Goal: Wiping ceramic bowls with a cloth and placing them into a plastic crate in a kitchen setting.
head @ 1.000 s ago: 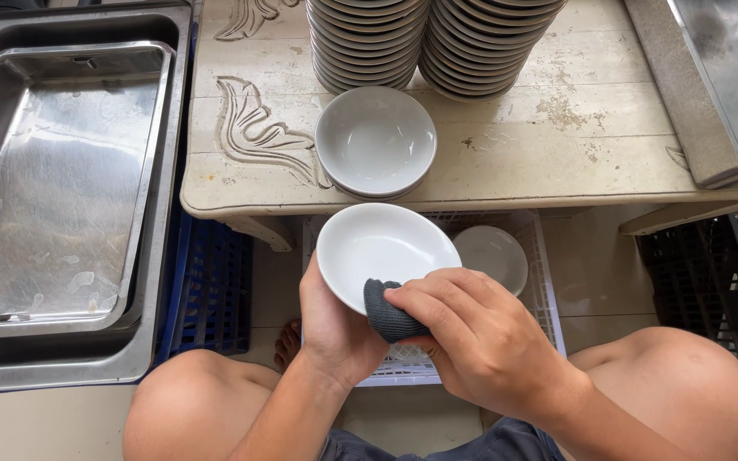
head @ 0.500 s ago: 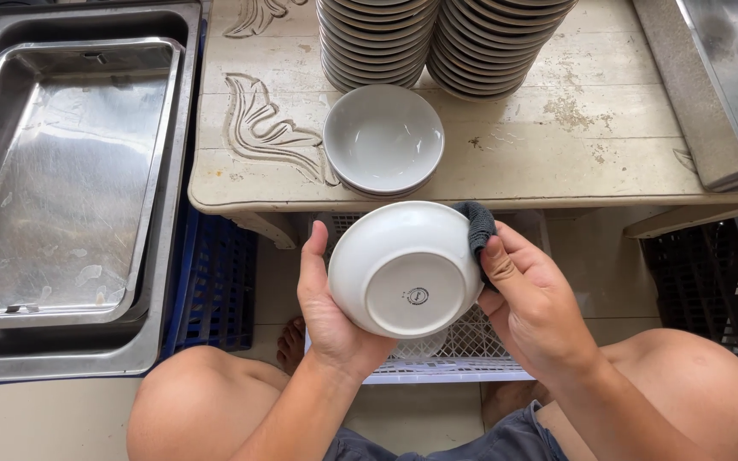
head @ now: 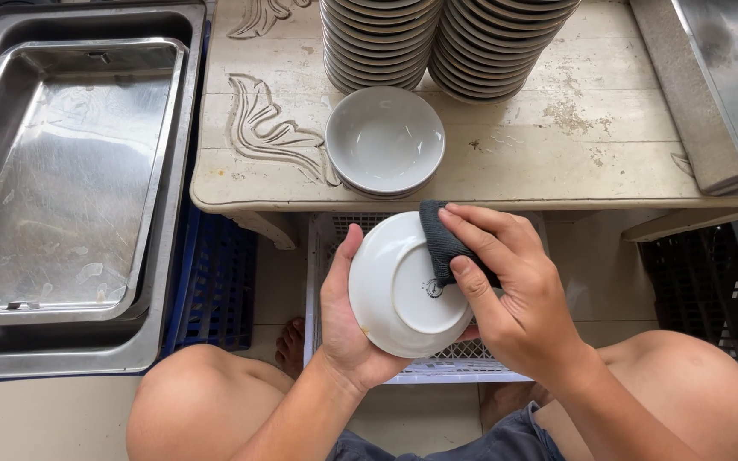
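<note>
My left hand [head: 345, 318] grips a white bowl [head: 403, 294] by its rim, with the bowl's underside and foot ring turned up toward me. My right hand [head: 510, 286] presses a dark grey cloth [head: 442, 242] against the upper right of that underside. Both hands are over my lap, above a white plastic crate [head: 463, 365]. Just beyond, a short stack of white bowls [head: 384, 141] sits open side up on the worn wooden table [head: 557, 145].
Two tall stacks of bowls [head: 446, 38] stand at the table's far side. Nested steel trays [head: 61, 179] lie to the left over a blue crate [head: 215, 290]. More steel trays [head: 728, 77] lie at the right, with a black crate [head: 711, 290] below. My bare knees frame the bottom.
The bowl was flipped from open side up to underside up. My right hand moved the cloth from inside the bowl, around its rim, onto the base.
</note>
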